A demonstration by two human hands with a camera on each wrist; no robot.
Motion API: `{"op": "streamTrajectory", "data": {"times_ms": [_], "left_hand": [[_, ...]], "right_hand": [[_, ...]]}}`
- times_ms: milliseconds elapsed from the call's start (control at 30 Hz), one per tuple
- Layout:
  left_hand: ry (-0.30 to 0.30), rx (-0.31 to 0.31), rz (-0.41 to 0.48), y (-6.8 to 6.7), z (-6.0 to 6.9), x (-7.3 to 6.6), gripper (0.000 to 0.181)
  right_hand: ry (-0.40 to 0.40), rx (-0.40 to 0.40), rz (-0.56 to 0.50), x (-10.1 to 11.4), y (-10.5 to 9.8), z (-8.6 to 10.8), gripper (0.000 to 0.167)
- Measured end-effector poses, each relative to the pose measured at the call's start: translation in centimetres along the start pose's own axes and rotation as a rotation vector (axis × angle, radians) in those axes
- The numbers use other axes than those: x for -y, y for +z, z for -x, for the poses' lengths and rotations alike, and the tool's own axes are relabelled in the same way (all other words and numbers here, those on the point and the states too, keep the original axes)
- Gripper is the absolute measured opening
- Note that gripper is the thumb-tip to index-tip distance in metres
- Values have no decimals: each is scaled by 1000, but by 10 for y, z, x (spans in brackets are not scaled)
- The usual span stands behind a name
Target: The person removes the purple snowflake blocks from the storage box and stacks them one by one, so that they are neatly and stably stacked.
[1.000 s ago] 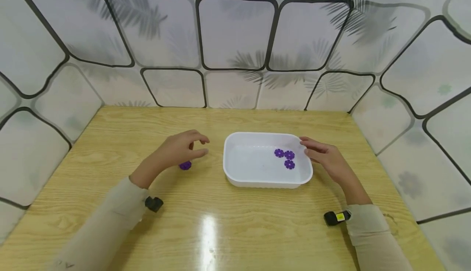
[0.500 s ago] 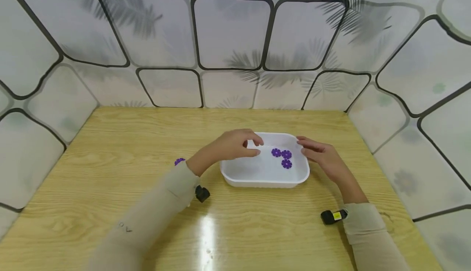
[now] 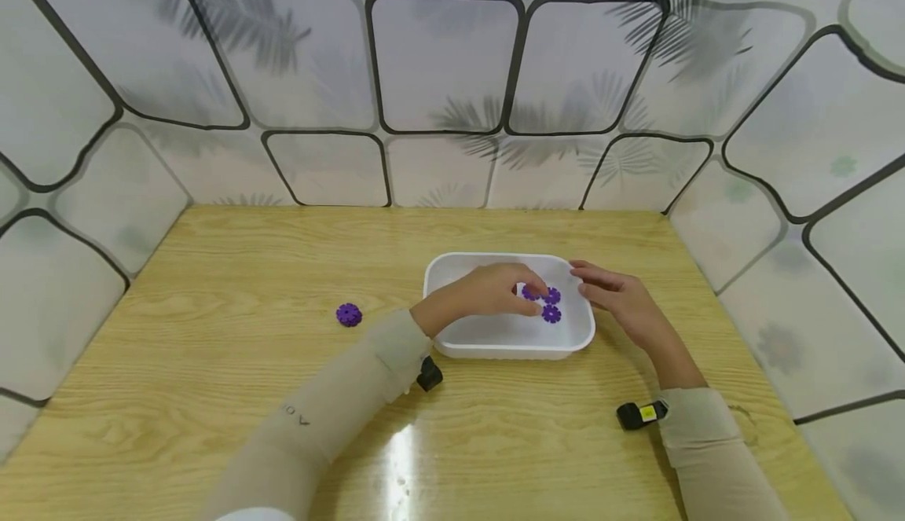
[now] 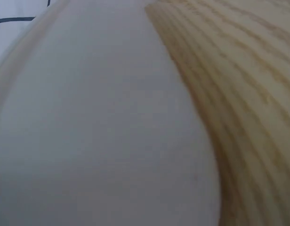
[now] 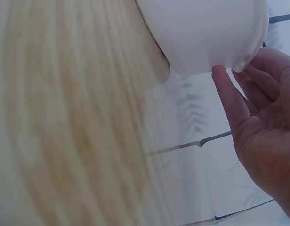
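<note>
A white plastic tray (image 3: 509,346) stands on the table with three purple flower-shaped discs in it, one of them the lower disc (image 3: 551,314). Over the tray reaches my left hand (image 3: 488,291), thumb and fingers apart beside the discs and partly covering them. I see nothing held in it; whether the fingertips touch a disc is unclear. At the tray's right end, fingertips and thumb of my right hand (image 3: 622,301) rest against the rim. The right wrist view shows the thumb (image 5: 227,96) touching the tray's outer wall. A small purple clump (image 3: 349,314), seemingly stacked discs, lies left of the tray.
The wooden table (image 3: 247,269) is bounded at the back and sides by a patterned pale wall covering (image 3: 452,65). Both wrists wear small black devices. The left wrist view holds mostly the blurred pale tray wall (image 4: 102,113) and wood grain.
My left hand has moved right from near the purple clump, across the tray's left side, to the discs inside. The clump is uncovered now. My right hand stays at the rim.
</note>
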State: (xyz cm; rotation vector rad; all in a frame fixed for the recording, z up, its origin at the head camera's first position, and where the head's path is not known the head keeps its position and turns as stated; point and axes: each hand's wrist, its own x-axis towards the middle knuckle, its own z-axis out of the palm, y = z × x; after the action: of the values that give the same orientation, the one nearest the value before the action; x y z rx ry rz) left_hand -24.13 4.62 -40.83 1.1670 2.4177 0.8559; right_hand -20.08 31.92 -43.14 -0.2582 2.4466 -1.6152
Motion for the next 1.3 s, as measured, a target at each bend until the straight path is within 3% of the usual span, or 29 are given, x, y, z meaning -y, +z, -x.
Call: {"op": "streamTrajectory", "data": {"times_ms": [233,433,733,967,1300], "left_hand": [[-9,66,-8,15,-12,-2,37],[-37,96,-107,25,-21,-3,37],[-54,91,-185,30,-21,-3,39],[-43,120,-238,33,-19,-4,40],[-74,139,-294,33,-19,-5,48]], "right_hand": [[2,0,-26,0,0,0,53],[-10,4,-5,0,-2,1,54],[-6,3,2,-2,-2,-1,55],[-1,3,5,-4,-1,1,53],[-2,-2,2,-3,1,0,53]]}}
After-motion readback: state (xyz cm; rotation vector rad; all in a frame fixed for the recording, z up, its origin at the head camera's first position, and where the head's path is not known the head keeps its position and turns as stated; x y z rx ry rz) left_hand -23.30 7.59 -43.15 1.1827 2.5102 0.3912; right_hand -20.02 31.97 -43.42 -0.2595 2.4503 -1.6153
